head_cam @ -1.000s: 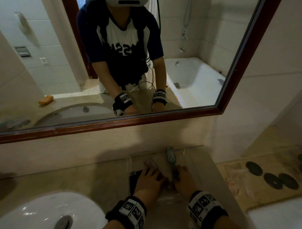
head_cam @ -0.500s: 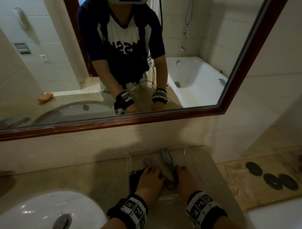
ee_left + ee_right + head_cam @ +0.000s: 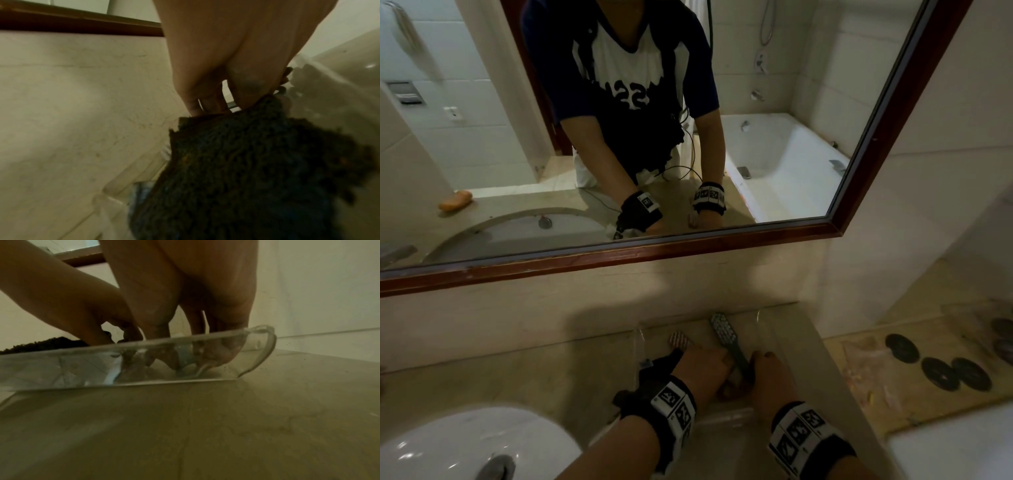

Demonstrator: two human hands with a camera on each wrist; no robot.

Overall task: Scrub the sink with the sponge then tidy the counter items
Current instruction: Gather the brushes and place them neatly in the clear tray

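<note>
Nearest the onlooker, at the lower left, the white glazed sink [image 3: 465,445] curves into the beige stone counter [image 3: 551,370], its metal drain [image 3: 494,467] just inside the rim. Bare counter lies between the basin and a clear, shallow tray [image 3: 257,344] with rounded, upturned corners, set toward the counter's right end near the back wall. Both hands reach into the tray from its near side. The left hand [image 3: 702,366] rests with fingers extended down over a dark, coarse, looped scrubbing sponge [image 3: 257,170] that lies at the tray's left part; whether the fingers clasp it or only press it cannot be told. The right hand [image 3: 770,377] has its fingers bent down inside the tray's right part, fingertips at the tray floor beside the handle of a dark green toothbrush [image 3: 726,334]; whether they pinch the handle cannot be told. The brush lies lengthwise, bristled head toward the wall. Left of it, a small red-and-white striped item [image 3: 678,339] lies just beyond the left fingertips. Beyond the tray the counter ends at a pale splashback below a mirror [image 3: 756,102] framed in reddish-brown wood. Right of the counter's edge, lower down, a yellowish floor bears dark round discs [image 3: 941,371].
</note>
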